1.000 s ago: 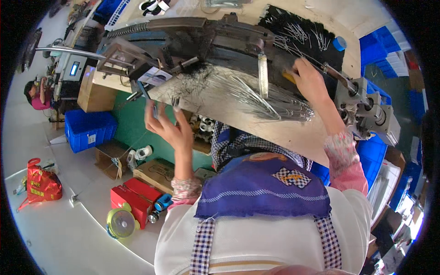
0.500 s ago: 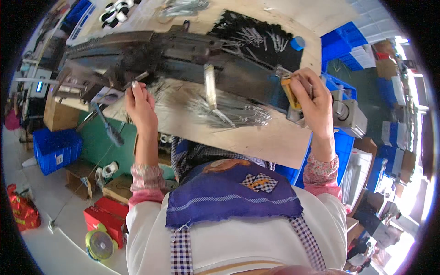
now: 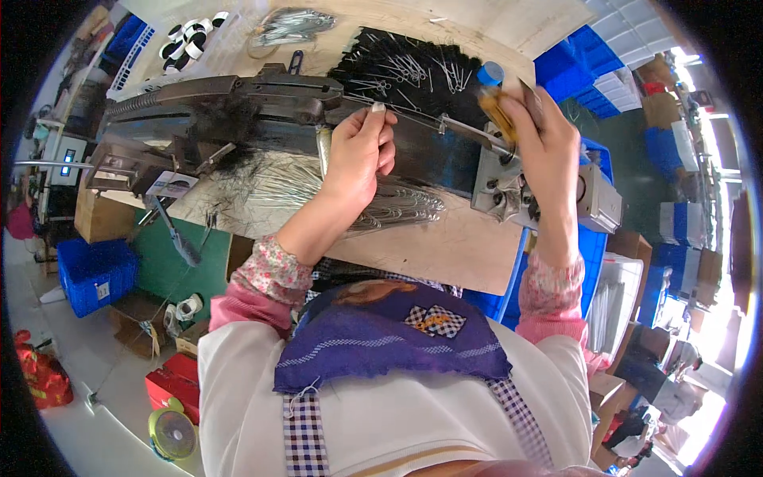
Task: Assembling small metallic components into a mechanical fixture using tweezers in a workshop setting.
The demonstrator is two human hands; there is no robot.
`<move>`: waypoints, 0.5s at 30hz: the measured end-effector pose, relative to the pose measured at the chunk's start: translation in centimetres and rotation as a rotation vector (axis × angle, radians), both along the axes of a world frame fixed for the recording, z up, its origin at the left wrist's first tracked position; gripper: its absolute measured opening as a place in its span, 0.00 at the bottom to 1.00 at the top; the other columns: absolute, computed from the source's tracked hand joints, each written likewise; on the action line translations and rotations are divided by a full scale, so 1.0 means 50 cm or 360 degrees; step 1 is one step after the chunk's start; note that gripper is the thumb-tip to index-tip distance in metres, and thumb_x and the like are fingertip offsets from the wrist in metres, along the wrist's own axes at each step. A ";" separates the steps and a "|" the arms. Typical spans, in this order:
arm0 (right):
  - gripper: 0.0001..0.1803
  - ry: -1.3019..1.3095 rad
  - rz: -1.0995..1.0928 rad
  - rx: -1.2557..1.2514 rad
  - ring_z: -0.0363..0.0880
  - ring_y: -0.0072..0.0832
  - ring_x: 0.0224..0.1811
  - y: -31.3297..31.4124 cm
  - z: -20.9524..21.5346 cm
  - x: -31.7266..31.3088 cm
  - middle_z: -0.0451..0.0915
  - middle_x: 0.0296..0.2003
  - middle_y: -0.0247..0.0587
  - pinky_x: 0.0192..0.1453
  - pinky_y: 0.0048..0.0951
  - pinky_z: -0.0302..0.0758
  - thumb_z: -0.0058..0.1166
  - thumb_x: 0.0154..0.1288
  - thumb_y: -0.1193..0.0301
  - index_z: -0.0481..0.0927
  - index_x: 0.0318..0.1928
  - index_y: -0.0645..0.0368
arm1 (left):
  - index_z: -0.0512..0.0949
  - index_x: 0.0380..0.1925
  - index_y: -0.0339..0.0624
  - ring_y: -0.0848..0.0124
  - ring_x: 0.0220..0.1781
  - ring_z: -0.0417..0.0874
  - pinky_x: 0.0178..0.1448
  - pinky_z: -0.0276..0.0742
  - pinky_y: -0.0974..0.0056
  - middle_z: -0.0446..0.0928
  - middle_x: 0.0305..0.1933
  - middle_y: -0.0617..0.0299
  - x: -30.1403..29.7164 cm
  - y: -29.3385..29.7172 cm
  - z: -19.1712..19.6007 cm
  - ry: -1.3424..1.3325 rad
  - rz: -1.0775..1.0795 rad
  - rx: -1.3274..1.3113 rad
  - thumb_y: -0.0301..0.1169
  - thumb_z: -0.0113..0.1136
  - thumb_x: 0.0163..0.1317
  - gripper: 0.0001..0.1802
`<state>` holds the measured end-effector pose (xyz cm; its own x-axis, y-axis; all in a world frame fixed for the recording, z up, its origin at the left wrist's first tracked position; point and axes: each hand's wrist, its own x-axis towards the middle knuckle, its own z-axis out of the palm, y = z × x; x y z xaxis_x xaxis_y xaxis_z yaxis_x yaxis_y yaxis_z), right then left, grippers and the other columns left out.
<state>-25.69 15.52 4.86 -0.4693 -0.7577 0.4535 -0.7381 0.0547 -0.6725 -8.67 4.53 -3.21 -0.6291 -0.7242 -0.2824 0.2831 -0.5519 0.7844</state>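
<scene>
My left hand (image 3: pixel 359 155) is closed in a pinch, thumb on top, over the dark metal bench machine (image 3: pixel 294 99). Whatever lies between its fingertips is too small to make out. A thin wire or rod (image 3: pixel 409 118) runs from beside those fingertips toward the metal fixture (image 3: pixel 497 179) at the machine's right end. Above this fixture, my right hand (image 3: pixel 550 143) is closed around a yellow tool (image 3: pixel 496 115), smeared by motion. A dark pointed piece shows by its fingers. Below my left wrist lies a bundle of looped metal wires (image 3: pixel 405 205).
A black fibre mat (image 3: pixel 369 60) with several looped wire pieces lies behind the machine, beside a blue cap (image 3: pixel 490 74). Black-and-white rolls (image 3: pixel 191 40) fill a clear bin at the back left. Blue crates (image 3: pixel 584 60) stand at the right. A small fan (image 3: pixel 172 433) sits on the floor.
My left hand has moved right and up from the machine's left part to its middle. My right hand has lifted the yellow tool up and away from the fixture, which now shows.
</scene>
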 end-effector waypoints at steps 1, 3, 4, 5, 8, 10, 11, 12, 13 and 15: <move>0.08 0.0127 0.0055 -0.0052 0.81 0.37 0.30 -0.024 -0.002 -0.004 0.81 0.30 0.48 0.35 0.31 0.75 0.53 0.65 0.71 0.79 0.42 0.60 | 0.73 0.32 0.42 0.81 0.14 0.59 0.19 0.54 0.73 0.62 0.19 0.74 0.000 0.007 0.001 0.0034 0.0100 -0.0090 0.36 0.51 0.70 0.11; 0.13 0.0529 0.0306 0.0025 0.79 0.48 0.40 -0.096 -0.029 -0.001 0.81 0.36 0.50 0.45 0.42 0.76 0.46 0.59 0.80 0.78 0.44 0.58 | 0.74 0.32 0.43 0.81 0.15 0.58 0.20 0.54 0.72 0.62 0.18 0.74 0.000 0.007 0.000 -0.0009 0.0085 -0.0108 0.37 0.50 0.70 0.11; 0.14 0.0669 0.0465 0.0074 0.79 0.49 0.41 -0.130 -0.048 0.013 0.80 0.37 0.50 0.48 0.43 0.75 0.46 0.56 0.80 0.78 0.43 0.58 | 0.74 0.32 0.43 0.81 0.15 0.58 0.20 0.54 0.72 0.61 0.18 0.74 0.004 0.006 -0.006 -0.0017 0.0096 -0.0103 0.37 0.50 0.70 0.11; 0.11 0.0658 0.0585 0.0312 0.79 0.49 0.41 -0.163 -0.082 0.011 0.81 0.37 0.50 0.48 0.41 0.75 0.48 0.55 0.79 0.79 0.40 0.59 | 0.74 0.32 0.44 0.81 0.15 0.57 0.20 0.53 0.71 0.61 0.17 0.74 0.002 0.008 -0.002 -0.0015 0.0084 -0.0098 0.37 0.50 0.70 0.11; 0.11 0.0199 0.0976 0.0667 0.82 0.42 0.35 -0.180 -0.070 0.035 0.82 0.33 0.49 0.42 0.37 0.77 0.50 0.56 0.78 0.80 0.41 0.62 | 0.74 0.31 0.44 0.81 0.15 0.57 0.21 0.53 0.71 0.61 0.16 0.73 0.004 0.020 0.001 -0.0083 0.0130 -0.0084 0.38 0.49 0.71 0.12; 0.12 -0.0445 0.0870 0.0686 0.82 0.29 0.28 -0.169 -0.064 0.030 0.82 0.28 0.44 0.35 0.30 0.78 0.51 0.59 0.76 0.80 0.43 0.67 | 0.74 0.30 0.43 0.80 0.15 0.57 0.22 0.54 0.71 0.61 0.16 0.73 0.003 0.012 -0.002 -0.0037 0.0108 -0.0060 0.38 0.48 0.71 0.13; 0.12 -0.0448 0.0873 0.0702 0.82 0.29 0.28 -0.170 -0.066 0.022 0.82 0.28 0.44 0.35 0.30 0.78 0.51 0.59 0.76 0.80 0.43 0.67 | 0.74 0.30 0.43 0.80 0.15 0.57 0.22 0.54 0.71 0.61 0.16 0.73 -0.001 0.016 -0.002 -0.0037 0.0112 -0.0044 0.38 0.48 0.71 0.13; 0.14 -0.0462 0.0919 0.0696 0.80 0.25 0.27 -0.175 -0.063 0.016 0.82 0.28 0.43 0.33 0.27 0.78 0.51 0.61 0.75 0.79 0.45 0.69 | 0.74 0.30 0.43 0.80 0.15 0.57 0.22 0.54 0.71 0.60 0.16 0.73 0.001 0.020 0.002 0.0009 0.0158 -0.0086 0.39 0.48 0.71 0.14; 0.15 -0.0479 0.0964 0.0688 0.79 0.21 0.25 -0.171 -0.056 0.014 0.82 0.27 0.41 0.31 0.24 0.77 0.52 0.62 0.75 0.78 0.47 0.72 | 0.74 0.30 0.42 0.80 0.15 0.57 0.22 0.53 0.71 0.60 0.16 0.73 0.002 0.023 0.003 0.0053 0.0202 -0.0128 0.39 0.48 0.71 0.15; 0.14 -0.0698 0.0925 0.0767 0.80 0.23 0.26 -0.177 -0.021 0.022 0.81 0.29 0.42 0.31 0.23 0.78 0.52 0.65 0.76 0.77 0.49 0.71 | 0.74 0.32 0.41 0.78 0.16 0.62 0.23 0.61 0.70 0.65 0.18 0.70 0.008 0.010 -0.002 0.0049 0.0116 -0.0084 0.39 0.47 0.72 0.14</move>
